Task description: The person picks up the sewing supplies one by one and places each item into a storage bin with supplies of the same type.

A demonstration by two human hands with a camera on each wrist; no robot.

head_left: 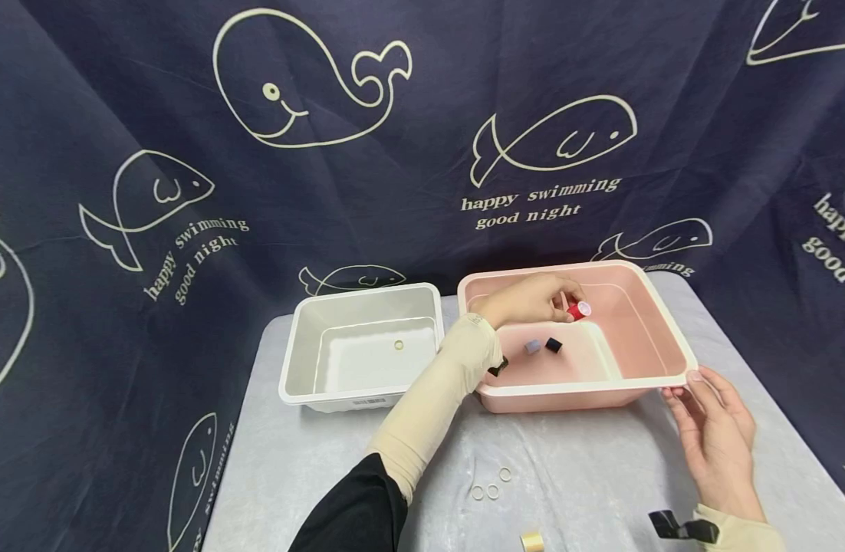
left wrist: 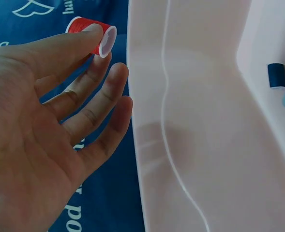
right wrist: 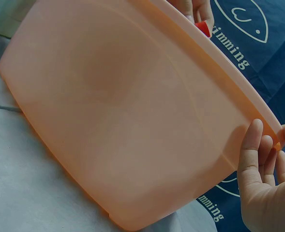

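Note:
My left hand [head_left: 529, 299] pinches a spool of red thread [left wrist: 86, 33] between thumb and forefinger, its other fingers spread. In the head view the hand and spool overlap the inside of the pink basin [head_left: 643, 330]. On the basin's floor a dark blue thread spool [left wrist: 277, 76] and a light blue-grey spool [head_left: 533, 346] lie side by side. At the basin's front right corner my right hand [head_left: 721, 433] grips the rim, thumb on top and fingers underneath. The right wrist view shows the basin's outer wall [right wrist: 127, 116] beside that hand.
Left of the basin stands a white bin [head_left: 305, 345] with one small ring [head_left: 396, 346] inside. Several small pale rings [head_left: 493, 498] lie on the grey cloth-covered table [head_left: 457, 445]. A yellow spool [head_left: 532, 542] is at the lower edge. Behind hangs a dark blue curtain [head_left: 422, 207].

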